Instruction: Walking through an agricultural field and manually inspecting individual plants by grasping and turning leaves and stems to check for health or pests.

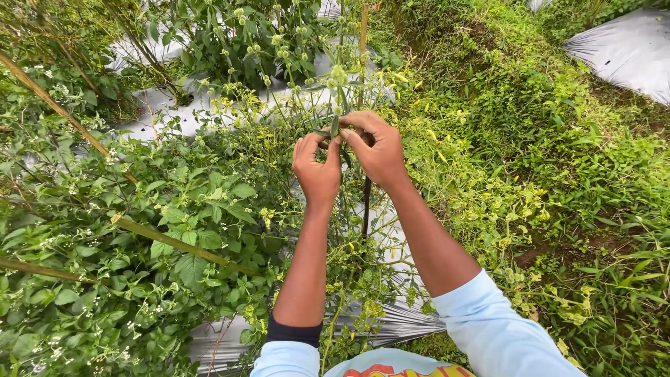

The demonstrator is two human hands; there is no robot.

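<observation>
My left hand (317, 167) and my right hand (377, 148) meet at a thin green plant stem (337, 94) with small round green buds at its top. Both hands pinch something narrow and green at the stem, about where a slim upright stake (363, 35) stands. The fingertips of the two hands touch each other around it. What exactly lies between the fingers is too small to tell. Both forearms reach up from the bottom of the view, in light blue sleeves.
Leafy plants with tiny white flowers (160, 230) crowd the left. Bamboo poles (174, 241) lean across them. Silver plastic mulch (391, 321) covers the bed below and another sheet (628, 49) lies top right. A weedy green bank (530, 160) fills the right.
</observation>
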